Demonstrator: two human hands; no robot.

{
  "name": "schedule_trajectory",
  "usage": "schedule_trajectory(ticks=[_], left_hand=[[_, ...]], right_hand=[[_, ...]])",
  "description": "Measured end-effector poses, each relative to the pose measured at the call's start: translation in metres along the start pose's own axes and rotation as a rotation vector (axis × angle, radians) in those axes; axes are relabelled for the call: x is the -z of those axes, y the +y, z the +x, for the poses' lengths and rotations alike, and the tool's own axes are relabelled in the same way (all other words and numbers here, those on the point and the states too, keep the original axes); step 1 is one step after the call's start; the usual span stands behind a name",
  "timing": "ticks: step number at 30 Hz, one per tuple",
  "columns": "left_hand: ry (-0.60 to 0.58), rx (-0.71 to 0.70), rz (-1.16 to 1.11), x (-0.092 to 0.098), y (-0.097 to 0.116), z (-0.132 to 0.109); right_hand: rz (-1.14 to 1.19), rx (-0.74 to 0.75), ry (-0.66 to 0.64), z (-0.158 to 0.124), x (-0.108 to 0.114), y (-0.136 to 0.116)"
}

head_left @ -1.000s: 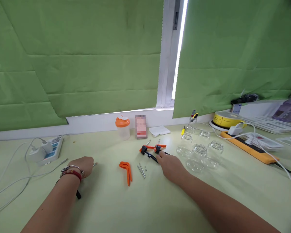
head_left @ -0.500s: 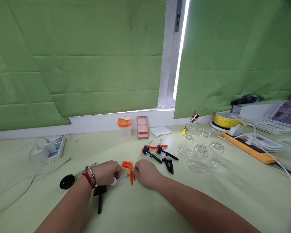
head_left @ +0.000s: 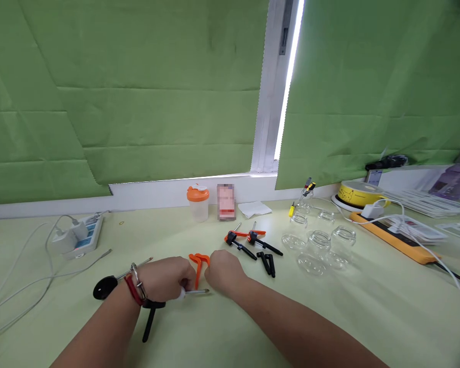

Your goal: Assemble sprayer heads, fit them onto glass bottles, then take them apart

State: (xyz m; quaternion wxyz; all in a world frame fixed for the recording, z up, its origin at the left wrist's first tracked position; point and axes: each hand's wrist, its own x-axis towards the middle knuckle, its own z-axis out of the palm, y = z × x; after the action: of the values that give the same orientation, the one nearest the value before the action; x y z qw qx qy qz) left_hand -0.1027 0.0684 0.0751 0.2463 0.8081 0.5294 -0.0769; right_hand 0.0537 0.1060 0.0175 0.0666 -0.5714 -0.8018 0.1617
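Note:
Two slim orange bent plastic pieces stand close together between my hands. My left hand, closed, has its fingertips against the left piece. My right hand is curled around the lower part of the right piece, so that part is hidden. Just under my left fingers lies a metal rod with a white end; whether the hand touches it I cannot tell. Below my left wrist rests a black part with a handle, partly covered. Left of the wrist lies a black round-ended part on a metal rod.
Two black-and-orange assemblies and black handles lie right of my hands. Several clear glass jars stand farther right, beside an orange power strip. An orange-lidded cup is at the back; cables run at left.
The orange pieces, nearly overlapping before, are now spread apart at the bottom, one by each hand. My left hand has moved slightly right; the black handled part below it has turned.

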Motion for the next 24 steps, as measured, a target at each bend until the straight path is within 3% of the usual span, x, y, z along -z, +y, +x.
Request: schedule_trajectory(ticks=[3,8,13,20,24], left_hand=[[-0.117,-0.119,-0.023,-0.008,0.013,0.006],[-0.189,-0.16,0.038,-0.027,0.018,0.018],[-0.116,-0.165,-0.028,-0.037,0.021,0.025],[-0.038,-0.111,-0.293,-0.056,0.037,0.039],[0.021,-0.109,-0.407,-0.057,0.038,0.039]], right_hand=[[-0.002,0.007,-0.018,0.002,0.0,0.002],[-0.004,-0.019,0.003,0.009,0.002,0.007],[-0.017,0.01,0.06,-0.003,0.016,0.026],[-0.084,0.038,0.007,-0.056,0.03,0.087],[-0.093,0.006,-0.014,-0.069,0.029,0.111]])
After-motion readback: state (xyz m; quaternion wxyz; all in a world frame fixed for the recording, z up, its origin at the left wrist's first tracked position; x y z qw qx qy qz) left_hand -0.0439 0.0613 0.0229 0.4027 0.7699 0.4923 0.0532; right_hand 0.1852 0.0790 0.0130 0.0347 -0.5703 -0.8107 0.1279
